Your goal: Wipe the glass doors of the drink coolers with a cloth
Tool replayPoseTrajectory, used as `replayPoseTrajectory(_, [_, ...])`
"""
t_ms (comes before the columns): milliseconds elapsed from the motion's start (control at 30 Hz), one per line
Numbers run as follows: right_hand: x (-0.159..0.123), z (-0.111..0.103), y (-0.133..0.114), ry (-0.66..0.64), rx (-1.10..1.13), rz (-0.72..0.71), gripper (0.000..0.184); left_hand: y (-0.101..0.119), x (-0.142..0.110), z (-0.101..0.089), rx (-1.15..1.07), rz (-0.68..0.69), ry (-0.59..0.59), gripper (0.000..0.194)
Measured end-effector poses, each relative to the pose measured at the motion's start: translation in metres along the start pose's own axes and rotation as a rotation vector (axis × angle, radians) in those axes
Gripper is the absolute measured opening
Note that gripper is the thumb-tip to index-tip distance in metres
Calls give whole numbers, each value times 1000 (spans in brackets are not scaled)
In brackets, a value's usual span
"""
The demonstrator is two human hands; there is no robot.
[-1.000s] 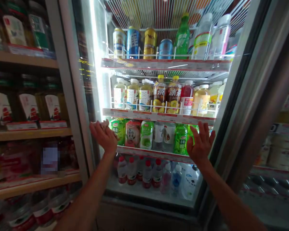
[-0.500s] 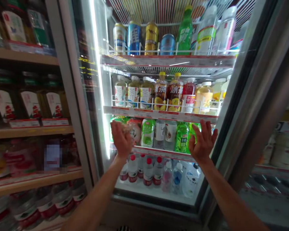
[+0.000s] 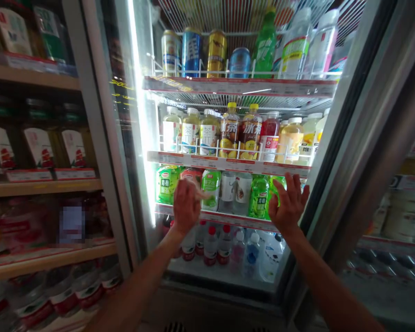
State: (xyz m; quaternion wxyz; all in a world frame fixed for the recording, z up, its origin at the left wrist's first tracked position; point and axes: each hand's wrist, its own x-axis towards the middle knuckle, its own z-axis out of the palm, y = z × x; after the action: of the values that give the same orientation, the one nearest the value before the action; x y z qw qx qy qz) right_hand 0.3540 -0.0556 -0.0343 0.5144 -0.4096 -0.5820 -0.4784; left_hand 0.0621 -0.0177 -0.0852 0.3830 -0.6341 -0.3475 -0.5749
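My left hand (image 3: pixel 187 207) is raised in front of the lit drinks cooler, its index finger stretched toward the right and slightly blurred. Nothing shows in it. Behind it stand a green-labelled bottle (image 3: pixel 210 188) and a reddish pack partly hidden by the fingers. To the right, my right hand (image 3: pixel 289 203) is held up with fingers spread and holds nothing. It partly covers a green bottle on the same shelf, beside another green bottle (image 3: pixel 260 197). Neither hand visibly touches a drink.
The cooler's upper shelves hold cans (image 3: pixel 216 53) and tea bottles (image 3: pixel 251 131); water bottles (image 3: pixel 210 246) with red caps stand at the bottom. A metal door frame (image 3: pixel 370 184) rises on the right. Wooden shelves (image 3: pixel 41 188) with bottles are on the left.
My left hand has moved right and a little down, its finger turning toward the right and uncovering a green bottle at left. My right hand stays nearly in place. The view has shifted slightly.
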Motion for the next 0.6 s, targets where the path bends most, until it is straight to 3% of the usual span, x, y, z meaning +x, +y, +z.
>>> replayPoseTrajectory(67, [0, -1, 1, 4, 7, -5, 43, 18, -1, 6, -74, 279, -143, 48])
replayPoseTrajectory(100, [0, -1, 1, 1, 8, -9, 43, 19, -2, 6, -94, 363, -185, 46])
replayPoseTrajectory(133, [0, -2, 1, -3, 9, -13, 42, 13, -2, 4, -88, 358, -185, 45])
replayPoseTrajectory(267, [1, -3, 1, 3, 19, -21, 42, -38, -4, -16, 59, -158, 77, 52])
replayPoseTrajectory(300, [1, -3, 1, 8, 19, -16, 42, -44, -8, -19, 84, -252, 128, 55])
replayPoseTrajectory(367, [0, -2, 0, 5, 15, -6, 43, -37, -19, -20, 93, -311, 143, 59])
replayPoseTrajectory(433, [-1, -1, 0, -4, 19, 0, 45, -10, -34, -14, 57, -219, 47, 59])
replayPoseTrajectory(500, [-1, -1, 1, -6, 26, 3, 45, 15, -44, -6, -25, 67, -116, 53])
replayPoseTrajectory(567, [-2, -1, 2, -10, 26, -1, 43, 19, -43, -3, -72, 262, -200, 44])
replayPoseTrajectory(600, [-2, -2, 2, -12, 23, -5, 42, 13, -38, -3, -68, 254, -185, 42])
